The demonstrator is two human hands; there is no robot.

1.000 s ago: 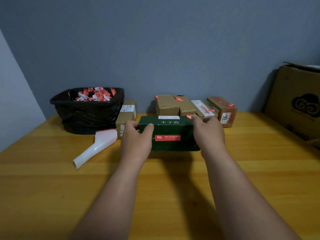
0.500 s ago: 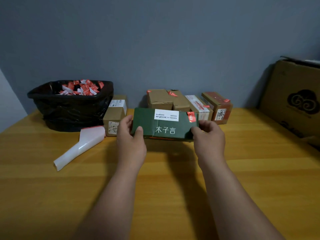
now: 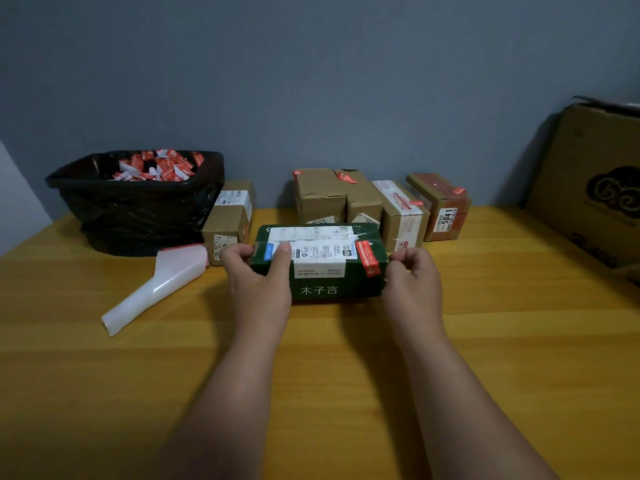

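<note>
A dark green box (image 3: 332, 285) lies on the wooden table (image 3: 311, 393) in the middle of the view, with a white shipping label on its top and a red sticker near its right edge. My left hand (image 3: 258, 282) grips the box's left end, thumb on the label. My right hand (image 3: 412, 285) holds the right end with curled fingers. White characters show on the box's front face.
A black-lined bin (image 3: 138, 202) full of red and white stickers stands at the back left. A white plastic strip (image 3: 156, 289) lies beside it. Several brown parcels (image 3: 363, 202) line the wall. A large cardboard box (image 3: 595, 188) leans at the right.
The green box has been turned toward me. Its labelled side now faces up and the side with white characters faces me. Both hands stayed on its ends.
</note>
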